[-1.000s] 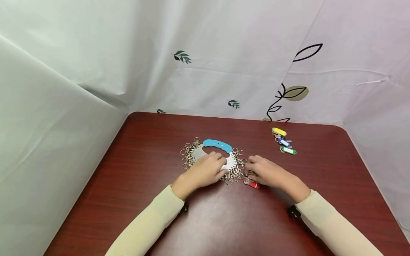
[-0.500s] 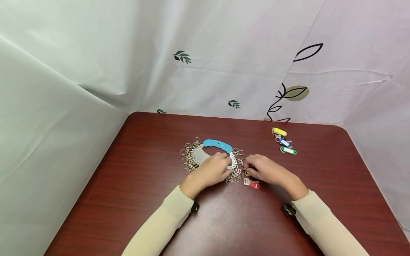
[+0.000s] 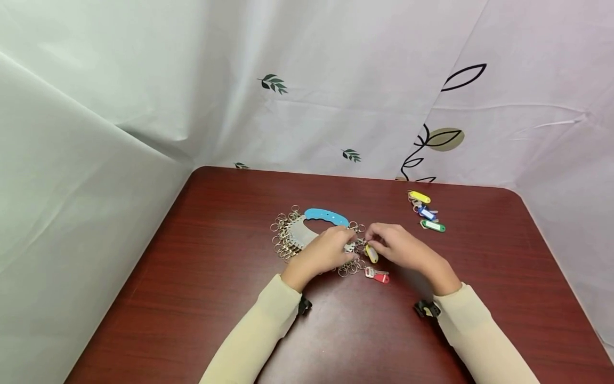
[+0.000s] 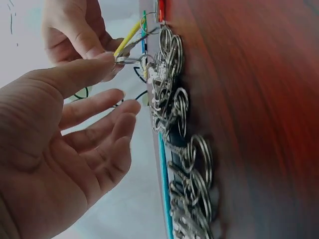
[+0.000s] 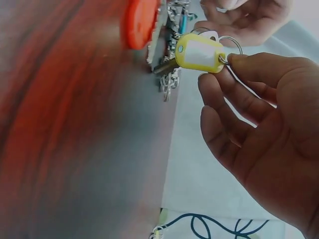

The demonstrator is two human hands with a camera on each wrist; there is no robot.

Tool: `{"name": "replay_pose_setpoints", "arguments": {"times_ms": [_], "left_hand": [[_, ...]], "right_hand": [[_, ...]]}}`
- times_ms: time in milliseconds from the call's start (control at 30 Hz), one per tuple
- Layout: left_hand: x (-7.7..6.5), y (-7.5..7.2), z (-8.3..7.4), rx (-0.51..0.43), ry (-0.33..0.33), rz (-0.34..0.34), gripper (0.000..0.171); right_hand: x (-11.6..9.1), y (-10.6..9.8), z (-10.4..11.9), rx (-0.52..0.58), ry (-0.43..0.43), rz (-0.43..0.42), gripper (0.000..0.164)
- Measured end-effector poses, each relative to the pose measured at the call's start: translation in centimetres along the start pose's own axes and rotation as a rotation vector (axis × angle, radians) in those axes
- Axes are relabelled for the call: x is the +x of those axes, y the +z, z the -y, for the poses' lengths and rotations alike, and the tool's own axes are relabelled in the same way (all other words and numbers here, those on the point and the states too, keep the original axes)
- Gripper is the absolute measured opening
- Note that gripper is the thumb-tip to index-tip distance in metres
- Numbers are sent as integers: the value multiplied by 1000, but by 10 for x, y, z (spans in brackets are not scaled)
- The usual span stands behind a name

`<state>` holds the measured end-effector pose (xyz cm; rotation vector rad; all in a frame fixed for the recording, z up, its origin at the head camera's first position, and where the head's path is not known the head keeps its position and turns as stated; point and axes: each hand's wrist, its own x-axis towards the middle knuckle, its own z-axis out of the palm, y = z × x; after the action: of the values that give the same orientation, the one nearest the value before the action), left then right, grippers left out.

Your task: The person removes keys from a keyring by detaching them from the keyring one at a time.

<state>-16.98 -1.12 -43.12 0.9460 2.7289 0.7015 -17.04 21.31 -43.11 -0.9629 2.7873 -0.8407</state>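
Observation:
My right hand point(image 3: 400, 245) pinches the metal split ring point(image 5: 234, 44) of a yellow key tag point(image 5: 199, 53) between thumb and fingertips. The tag has a white label, and a key point(image 5: 166, 66) hangs with it. My left hand point(image 3: 327, 249) is close by, thumb and fingers apart and loosely bent, beside the right edge of a key holder. In the left wrist view its thumb point(image 4: 84, 74) overlaps the clip and key area; whether it touches them I cannot tell. The holder is a curved metal plate point(image 3: 300, 232) with a blue handle point(image 3: 326, 215) and many clips with rings point(image 3: 283, 245).
A red-tagged key point(image 3: 379, 275) lies just in front of my right hand. Farther back on the right lie keys with yellow point(image 3: 420, 197), blue point(image 3: 427, 214) and green point(image 3: 434, 226) tags. The brown table point(image 3: 230, 213) meets white curtains point(image 3: 307, 117) behind and at the sides.
My left hand has moved right along the holder toward my right hand. My right hand has lifted the yellow-tagged key away from the red one, up beside the clips.

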Motion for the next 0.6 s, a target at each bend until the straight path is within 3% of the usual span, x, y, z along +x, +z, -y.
{"name": "replay_pose_setpoints", "arguments": {"times_ms": [133, 400, 600], "left_hand": [[6, 2, 0, -85, -19, -29, 29], [14, 4, 2, -221, -35, -94, 5], [15, 3, 1, -352, -27, -119, 5]], "right_hand": [[3, -2, 2, 17, 3, -32, 2], [5, -3, 6, 70, 26, -93, 9], [5, -2, 6, 84, 26, -105, 9]]}}
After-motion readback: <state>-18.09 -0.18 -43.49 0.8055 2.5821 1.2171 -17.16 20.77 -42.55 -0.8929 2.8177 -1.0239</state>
